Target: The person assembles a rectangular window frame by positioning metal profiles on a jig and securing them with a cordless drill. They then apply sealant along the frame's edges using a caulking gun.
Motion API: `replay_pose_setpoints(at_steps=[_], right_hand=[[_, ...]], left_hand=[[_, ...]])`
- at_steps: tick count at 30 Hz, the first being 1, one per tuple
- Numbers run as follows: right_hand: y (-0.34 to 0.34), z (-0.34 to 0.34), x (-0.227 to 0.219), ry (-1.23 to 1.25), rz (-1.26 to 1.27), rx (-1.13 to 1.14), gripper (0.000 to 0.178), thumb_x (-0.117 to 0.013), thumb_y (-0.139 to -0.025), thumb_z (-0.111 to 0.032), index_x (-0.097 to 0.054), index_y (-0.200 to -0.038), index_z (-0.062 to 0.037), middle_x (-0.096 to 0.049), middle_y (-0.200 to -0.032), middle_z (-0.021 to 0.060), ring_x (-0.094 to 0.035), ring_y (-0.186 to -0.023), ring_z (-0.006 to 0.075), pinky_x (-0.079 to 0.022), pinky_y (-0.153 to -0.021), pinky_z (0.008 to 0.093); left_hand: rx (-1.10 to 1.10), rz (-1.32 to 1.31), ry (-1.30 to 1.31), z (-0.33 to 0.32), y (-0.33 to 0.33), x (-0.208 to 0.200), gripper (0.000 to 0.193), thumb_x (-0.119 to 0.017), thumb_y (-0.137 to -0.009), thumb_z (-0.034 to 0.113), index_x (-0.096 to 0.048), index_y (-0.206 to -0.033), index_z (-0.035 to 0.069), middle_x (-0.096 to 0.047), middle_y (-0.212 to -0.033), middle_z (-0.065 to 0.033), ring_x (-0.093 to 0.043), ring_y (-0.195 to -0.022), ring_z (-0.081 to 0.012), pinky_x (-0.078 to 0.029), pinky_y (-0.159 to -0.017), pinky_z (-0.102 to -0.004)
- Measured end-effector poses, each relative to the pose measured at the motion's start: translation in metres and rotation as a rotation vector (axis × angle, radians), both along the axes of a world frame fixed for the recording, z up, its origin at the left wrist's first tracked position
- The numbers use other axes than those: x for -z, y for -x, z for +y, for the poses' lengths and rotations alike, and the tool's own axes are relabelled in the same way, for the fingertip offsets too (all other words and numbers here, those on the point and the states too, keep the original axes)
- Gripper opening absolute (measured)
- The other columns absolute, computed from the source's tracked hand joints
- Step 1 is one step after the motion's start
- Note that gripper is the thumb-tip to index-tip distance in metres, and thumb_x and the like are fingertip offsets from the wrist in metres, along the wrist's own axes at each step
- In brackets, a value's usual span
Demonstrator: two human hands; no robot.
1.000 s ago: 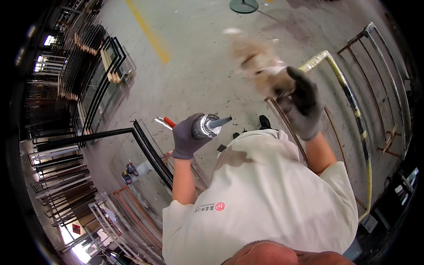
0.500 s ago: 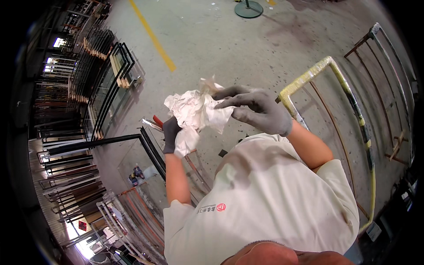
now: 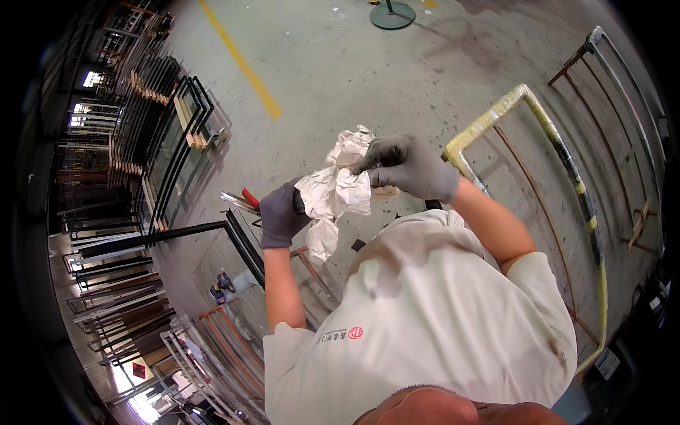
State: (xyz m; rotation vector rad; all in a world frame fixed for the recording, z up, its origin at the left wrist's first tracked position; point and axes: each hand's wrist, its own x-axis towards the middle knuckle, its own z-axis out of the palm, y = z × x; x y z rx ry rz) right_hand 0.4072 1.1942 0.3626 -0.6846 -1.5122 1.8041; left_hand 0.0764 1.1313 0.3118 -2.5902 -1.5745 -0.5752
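A crumpled white sheet, like paper or thin wrapping [image 3: 338, 188], hangs between my hands in front of my chest. My left hand [image 3: 281, 216], in a grey glove, is closed at the sheet's left side, its fingertips partly hidden. Also grey-gloved, my right hand [image 3: 414, 168] pinches the upper right part of the sheet with thumb and fingers. Just left of my left hand is a red-handled thing [image 3: 250, 198] with silvery metal strips; whether that hand holds it, I cannot tell.
Yellow-wrapped frame [image 3: 489, 120] stands close on my right, with a bare metal frame [image 3: 602, 64] beyond. Black-edged frames [image 3: 191, 120] and a black bar [image 3: 156, 236] are on the left. A yellow floor line [image 3: 244, 64] and a round green base [image 3: 393, 15] lie ahead.
The sheet has been bunched narrower and moved slightly right. My right hand's fingers have closed from a spread reach to a pinch. More of my left hand shows.
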Motion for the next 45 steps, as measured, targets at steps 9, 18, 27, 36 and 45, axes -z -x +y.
replay_pose_setpoints(at_steps=[9, 18, 27, 36, 45], right_hand=[[-0.046, 0.025, -0.006, 0.055, 0.133, 0.341, 0.021, -0.067, -0.092, -0.009, -0.070, -0.110, 0.0018, -0.072, -0.102, 0.0045, -0.065, -0.092, 0.0107, -0.053, -0.081, 0.0278], [-0.012, -0.023, -0.024, -0.185, 0.023, 0.176, 0.027, -0.066, -0.091, -0.010, -0.070, -0.117, -0.0010, -0.072, -0.102, 0.0050, -0.064, -0.091, 0.0109, -0.053, -0.086, 0.0288], [-0.001, -0.024, -0.014, -0.360, -0.081, -0.041, 0.028, -0.070, -0.087, -0.013, -0.073, -0.113, -0.0032, -0.068, -0.099, 0.0083, -0.063, -0.090, 0.0178, -0.050, -0.083, 0.0309], [-0.012, -0.013, -0.012, -0.309, -0.233, -0.168, 0.026, -0.077, -0.080, -0.014, -0.074, -0.103, -0.0018, -0.068, -0.091, 0.0088, -0.063, -0.083, 0.0180, -0.051, -0.078, 0.0318], [-0.022, -0.016, -0.007, -0.257, -0.056, -0.257, 0.027, -0.076, -0.086, -0.018, -0.071, -0.105, 0.0000, -0.067, -0.095, 0.0054, -0.060, -0.088, 0.0139, -0.050, -0.081, 0.0317]], left_hand=[[-0.015, -0.096, -0.004, -0.008, -0.002, -0.020, 0.062, -0.090, -0.058, 0.028, -0.064, -0.111, 0.012, -0.072, -0.094, -0.0079, -0.070, -0.076, -0.0299, -0.057, -0.067, -0.0395], [-0.009, -0.052, -0.033, -0.020, 0.011, -0.012, 0.062, -0.089, -0.060, 0.029, -0.064, -0.113, 0.012, -0.071, -0.091, -0.0086, -0.069, -0.076, -0.0306, -0.056, -0.067, -0.0408], [0.047, -0.074, -0.038, -0.018, 0.012, -0.010, 0.028, -0.075, -0.077, 0.018, -0.066, -0.101, 0.008, -0.067, -0.079, -0.0138, -0.066, -0.071, -0.0353, -0.051, -0.059, -0.0440], [0.097, 0.073, 0.028, -0.015, 0.002, -0.034, 0.054, -0.086, -0.065, 0.032, -0.063, -0.109, 0.010, -0.067, -0.083, -0.0109, -0.066, -0.071, -0.0324, -0.054, -0.064, -0.0430], [0.162, 0.082, -0.026, -0.007, -0.009, -0.057, 0.054, -0.085, -0.068, 0.038, -0.063, -0.108, 0.010, -0.066, -0.081, -0.0103, -0.065, -0.069, -0.0319, -0.053, -0.062, -0.0430]])
